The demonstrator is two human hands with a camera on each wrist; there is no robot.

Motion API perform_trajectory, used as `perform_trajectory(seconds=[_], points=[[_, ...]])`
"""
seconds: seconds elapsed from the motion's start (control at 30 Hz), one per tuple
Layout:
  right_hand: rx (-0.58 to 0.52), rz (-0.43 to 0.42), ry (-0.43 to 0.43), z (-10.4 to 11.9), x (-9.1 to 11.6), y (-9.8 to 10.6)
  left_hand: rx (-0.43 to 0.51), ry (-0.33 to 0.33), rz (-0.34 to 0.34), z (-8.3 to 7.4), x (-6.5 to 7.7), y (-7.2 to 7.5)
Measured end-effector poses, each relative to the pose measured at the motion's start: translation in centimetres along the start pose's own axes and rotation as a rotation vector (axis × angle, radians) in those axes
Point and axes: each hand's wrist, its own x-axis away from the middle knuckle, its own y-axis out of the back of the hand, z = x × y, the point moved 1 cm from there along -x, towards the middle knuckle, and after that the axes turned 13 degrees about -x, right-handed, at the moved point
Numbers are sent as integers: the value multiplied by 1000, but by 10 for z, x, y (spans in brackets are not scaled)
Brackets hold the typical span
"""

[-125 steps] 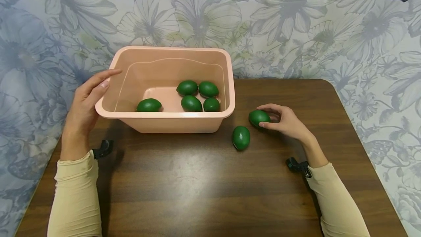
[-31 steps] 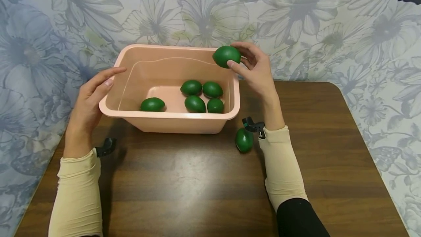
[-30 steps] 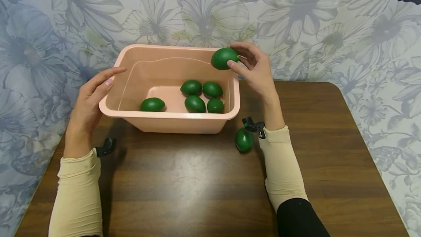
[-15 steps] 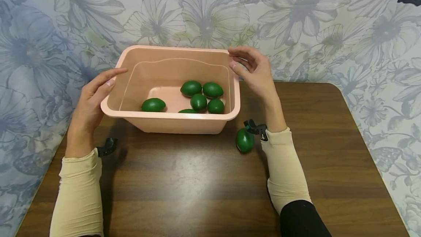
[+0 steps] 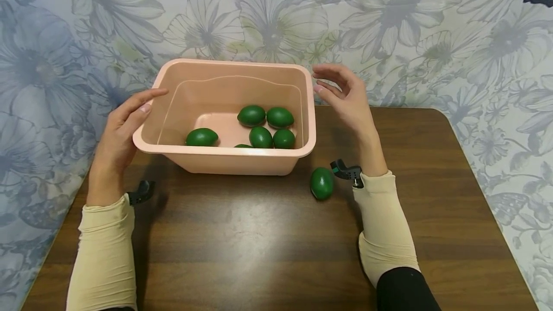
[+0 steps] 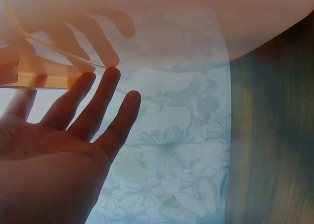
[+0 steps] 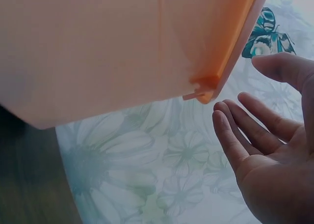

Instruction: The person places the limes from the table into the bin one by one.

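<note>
A pink plastic tub [image 5: 224, 163] stands at the back left of the table, with several glossy dark green limes [image 5: 252, 115] inside. One of them is mostly hidden behind the near rim. My left hand [image 5: 118, 131] rests at the tub's left end, index finger and thumb at the rim. In the left wrist view the other fingers [image 6: 105, 101] reach straight toward its outer wall, tips close to it. My right hand [image 5: 345, 97] is just outside the tub's right rim, fingers relaxed, holding nothing. One lime [image 5: 321, 184] lies on the table, front right of the tub, near the right wrist.
The brown wooden table [image 5: 250, 248] has a rounded back right corner. A flower-patterned covering [image 5: 410, 37] hangs behind it and shows along both sides. Black wrist cameras [image 5: 345, 171] sit on both wrists.
My right hand carried a lime from the table over the tub and let it drop inside, where limes shifted. Then the hand moved right, past the rim. The left hand stayed at the tub.
</note>
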Motion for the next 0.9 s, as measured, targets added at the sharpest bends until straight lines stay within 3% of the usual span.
perform_trajectory(seconds=[0.6, 0.9], points=[[81, 44, -163, -7, 42, 51, 17, 6, -10, 1, 0, 0], [101, 101, -248, -12, 49, 59, 33, -9, -6, 2, -1, -1]])
